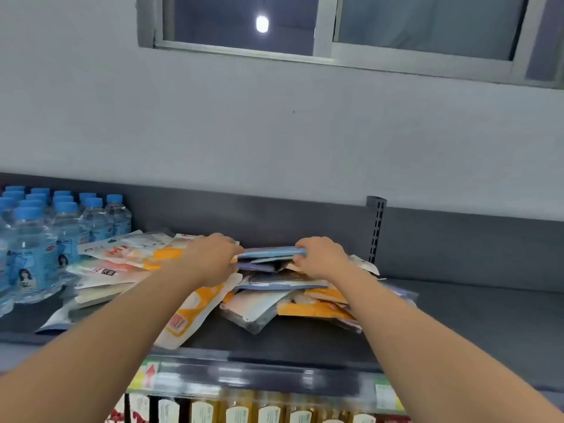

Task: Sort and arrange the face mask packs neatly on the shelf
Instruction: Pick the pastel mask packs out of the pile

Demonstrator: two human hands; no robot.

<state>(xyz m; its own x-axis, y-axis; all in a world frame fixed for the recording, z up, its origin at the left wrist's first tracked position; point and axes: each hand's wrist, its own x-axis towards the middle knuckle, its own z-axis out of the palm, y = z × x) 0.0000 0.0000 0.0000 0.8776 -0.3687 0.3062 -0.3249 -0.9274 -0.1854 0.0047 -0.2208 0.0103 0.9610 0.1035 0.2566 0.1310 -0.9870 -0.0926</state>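
Observation:
A loose heap of face mask packs (pixel 268 303) in white, orange, blue and grey lies on the dark top shelf (pixel 457 312). My left hand (pixel 210 257) and my right hand (pixel 320 257) grip the two ends of a small stack of blue packs (pixel 268 253), held just above the heap's middle. More white and orange packs (pixel 122 261) lie spread to the left. The lower packs in the heap are partly hidden by my arms.
Several water bottles with blue caps (pixel 45 233) stand at the shelf's left end. A slotted upright post (pixel 376 227) rises at the back right. The shelf's front edge carries price tags (pixel 149 375), and bottles of yellow liquid (pixel 244 410) stand below.

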